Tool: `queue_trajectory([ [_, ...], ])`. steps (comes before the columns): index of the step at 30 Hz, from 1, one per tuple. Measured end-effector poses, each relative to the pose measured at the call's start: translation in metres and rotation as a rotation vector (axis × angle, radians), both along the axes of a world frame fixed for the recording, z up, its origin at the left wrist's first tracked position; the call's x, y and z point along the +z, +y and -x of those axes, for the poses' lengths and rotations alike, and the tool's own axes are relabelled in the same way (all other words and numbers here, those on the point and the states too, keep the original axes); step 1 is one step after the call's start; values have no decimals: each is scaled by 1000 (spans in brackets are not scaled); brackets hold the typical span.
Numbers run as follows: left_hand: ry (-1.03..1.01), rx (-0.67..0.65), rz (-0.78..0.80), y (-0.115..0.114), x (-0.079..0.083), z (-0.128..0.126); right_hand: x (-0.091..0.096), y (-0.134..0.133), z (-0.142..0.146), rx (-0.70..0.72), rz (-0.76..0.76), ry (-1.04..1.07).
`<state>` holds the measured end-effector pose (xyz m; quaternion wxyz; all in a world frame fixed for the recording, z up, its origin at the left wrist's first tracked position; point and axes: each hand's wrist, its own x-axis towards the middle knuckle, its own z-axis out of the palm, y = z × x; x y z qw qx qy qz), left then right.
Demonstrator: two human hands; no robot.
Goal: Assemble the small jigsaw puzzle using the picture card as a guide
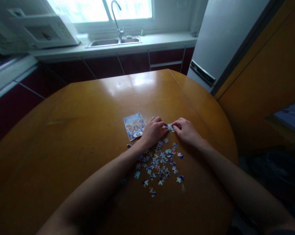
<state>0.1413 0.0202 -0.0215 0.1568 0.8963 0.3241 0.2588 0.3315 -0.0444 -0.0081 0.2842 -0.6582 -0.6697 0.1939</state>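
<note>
My left hand (152, 131) and my right hand (186, 130) rest on a round wooden table (88, 137), fingertips almost meeting. Between them lie small joined puzzle pieces (169, 127); both hands pinch at them with curled fingers. A scatter of several loose puzzle pieces (159, 164) lies just nearer to me, between my forearms. A small colourful picture card (134, 126) lies flat on the table beside my left hand.
Behind the table runs a kitchen counter with a sink and tap (115, 39) under a bright window. A white appliance (44, 31) sits at the left. A grey fridge (220, 42) and an orange cabinet wall (267, 75) stand at the right.
</note>
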Motion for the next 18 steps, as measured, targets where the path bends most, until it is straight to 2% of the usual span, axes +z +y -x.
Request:
queue_trajectory([
  [18,8,-33,-51,-4,1,-1,1,-2,-2,30,12,8],
])
